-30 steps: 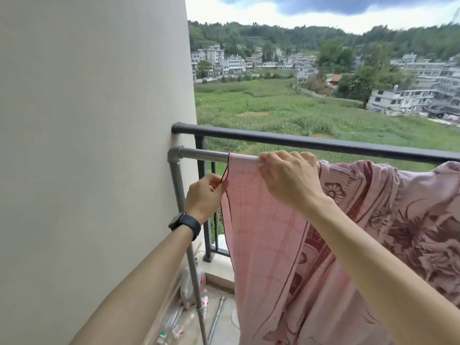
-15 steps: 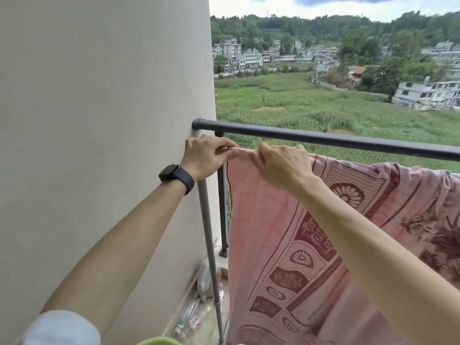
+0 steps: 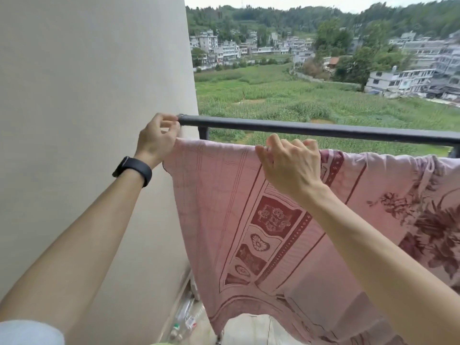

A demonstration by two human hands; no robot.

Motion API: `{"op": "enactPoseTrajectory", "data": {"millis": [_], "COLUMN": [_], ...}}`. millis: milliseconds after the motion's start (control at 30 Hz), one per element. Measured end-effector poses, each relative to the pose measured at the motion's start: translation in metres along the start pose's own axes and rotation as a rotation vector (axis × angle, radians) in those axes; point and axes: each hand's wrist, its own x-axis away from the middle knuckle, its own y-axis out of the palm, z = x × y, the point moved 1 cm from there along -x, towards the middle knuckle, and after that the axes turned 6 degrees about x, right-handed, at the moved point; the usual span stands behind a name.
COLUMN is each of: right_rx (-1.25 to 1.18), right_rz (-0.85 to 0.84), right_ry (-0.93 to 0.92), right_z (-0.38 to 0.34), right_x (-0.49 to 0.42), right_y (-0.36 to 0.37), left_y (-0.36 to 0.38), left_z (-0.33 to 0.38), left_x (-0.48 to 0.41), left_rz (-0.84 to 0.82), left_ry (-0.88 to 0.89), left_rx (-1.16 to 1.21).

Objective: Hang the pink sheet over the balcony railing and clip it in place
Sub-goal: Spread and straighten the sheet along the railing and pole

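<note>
Soft, light pink sheet (image 3: 249, 207) drapes limply; left hand (image 3: 156, 140) pinches its corner, right hand (image 3: 288, 165) pinches the top edge below the balcony railing (image 3: 323, 129), likely the best holds.

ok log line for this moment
step: spreading sheet | left hand: pinching corner by wall | right hand: gripping top edge | railing: bare | clips: none seen

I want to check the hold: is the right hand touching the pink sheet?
Touching. In the head view the right hand pinches the top edge of the pink sheet, fabric bunching under its fingers.
</note>
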Motion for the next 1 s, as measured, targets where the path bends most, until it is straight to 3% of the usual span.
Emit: {"op": "enactPoseTrajectory", "data": {"millis": [100, 200, 267, 367, 433, 533, 667, 800, 867, 933, 1000], "right_rx": [-0.046, 0.002, 0.041, 0.06, 0.088, 0.147, 0.149, 0.098, 0.112, 0.078, 0.067], "right_rz": [0.029, 0.105, 0.132, 0.194, 0.204, 0.125, 0.005, -0.33, -0.417, -0.221, 0.089], "right_ry": [-0.01, -0.007, 0.023, 0.112, 0.176, 0.156, 0.155, 0.27, 0.332, 0.34, 0.317], "right_z": [0.008, 0.013, 0.021, 0.046, 0.066, 0.086, 0.097, 0.119, 0.123, 0.117, 0.104], "right_x": [-0.003, 0.0, 0.007, 0.031, 0.054, 0.075, 0.051, 0.003, -0.006, 0.0, 0.023], "right_y": [0.001, -0.004, -0.009, -0.017, -0.018, -0.014, -0.019, -0.028, -0.03, -0.028, -0.025], "left_y": [0.014, 0.028, 0.033, 0.038, 0.05, 0.08, 0.081, 0.065, 0.061, 0.062, 0.071], "left_z": [0.005, 0.006, 0.01, 0.018, 0.025, 0.014, 0.01, 0.023, 0.027, 0.037, 0.044], "left_x": [0.009, 0.014, 0.015, 0.019, 0.034, 0.066, 0.049, -0.002, -0.013, -0.007, 0.013], "left_rz": [-0.175, -0.163, -0.098, 0.188, 0.298, 0.233, 0.128, -0.079, -0.148, -0.101, 0.078], "left_ry": [0.084, 0.117, 0.124, 0.408, 0.539, 0.579, 0.514, 0.245, 0.138, 0.132, 0.354], "left_rx": [-0.152, -0.251, -0.383, -0.689, -0.666, -0.569, -0.588, -0.623, -0.626, -0.655, -0.694]}}
